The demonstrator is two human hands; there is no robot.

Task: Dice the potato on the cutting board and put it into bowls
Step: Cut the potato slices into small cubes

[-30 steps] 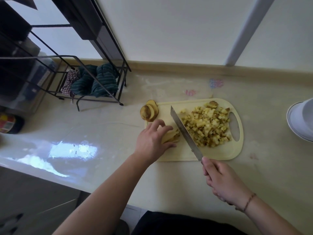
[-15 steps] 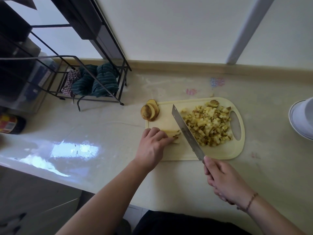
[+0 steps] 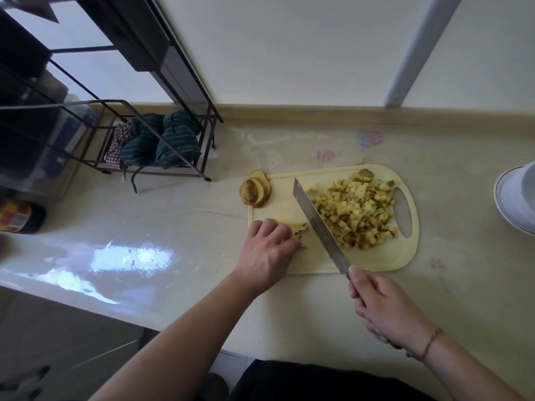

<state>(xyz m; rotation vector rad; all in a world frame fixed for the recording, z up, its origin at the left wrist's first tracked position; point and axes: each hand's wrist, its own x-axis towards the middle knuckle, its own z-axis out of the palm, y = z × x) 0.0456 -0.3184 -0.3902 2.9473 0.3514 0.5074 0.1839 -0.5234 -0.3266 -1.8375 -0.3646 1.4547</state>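
A pale yellow cutting board (image 3: 376, 261) lies on the counter. A heap of diced potato (image 3: 357, 212) covers its right half. My left hand (image 3: 267, 253) rests with curled fingers on a bunch of potato strips (image 3: 296, 228) at the board's left side. My right hand (image 3: 385, 308) grips the handle of a cleaver; its blade (image 3: 320, 224) runs diagonally across the board between the strips and the dice. Potato end slices (image 3: 254, 192) lie just off the board's top left corner. White stacked bowls (image 3: 518, 198) stand at the right edge, partly cut off.
A black wire rack (image 3: 162, 151) holding green striped cloths stands at the back left. A dark jar (image 3: 17, 215) sits at the far left. The counter's front edge runs below my forearms. The wall is close behind the board.
My left hand has drawn back to the left along the strips. The cleaver has shifted slightly away from the strips, toward the diced heap.
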